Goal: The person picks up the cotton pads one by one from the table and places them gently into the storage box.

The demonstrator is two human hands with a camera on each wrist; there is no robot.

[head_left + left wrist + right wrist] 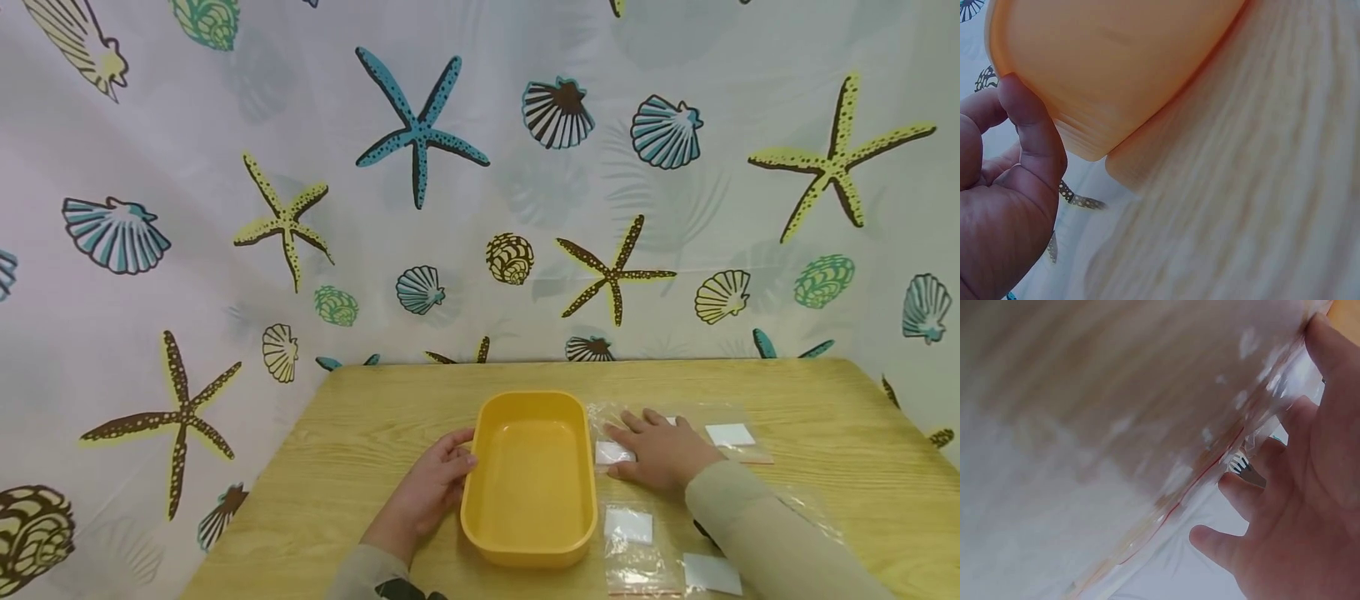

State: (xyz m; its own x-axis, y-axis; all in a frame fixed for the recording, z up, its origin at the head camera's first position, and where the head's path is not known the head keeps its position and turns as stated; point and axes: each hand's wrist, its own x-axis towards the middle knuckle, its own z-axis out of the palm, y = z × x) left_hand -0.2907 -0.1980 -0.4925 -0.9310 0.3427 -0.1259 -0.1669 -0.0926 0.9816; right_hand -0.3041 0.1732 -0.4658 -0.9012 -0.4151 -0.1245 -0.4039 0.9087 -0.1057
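Left hand [435,485] aptly grips the likely light, stiff yellow tray [528,483] toward the desk's left edge [276,457]; right hand [663,454], fingers spread, covers a slippery-looking plastic bag [613,453].

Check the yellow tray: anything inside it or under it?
Inside the yellow tray, nothing visible, just its bare floor. The wood-grain table shows around it, but the patch directly beneath is covered, so can't tell what's there.

Tray [531,479] open above — left fingers [458,438] obstruct its left side — bags [637,573] line its right.
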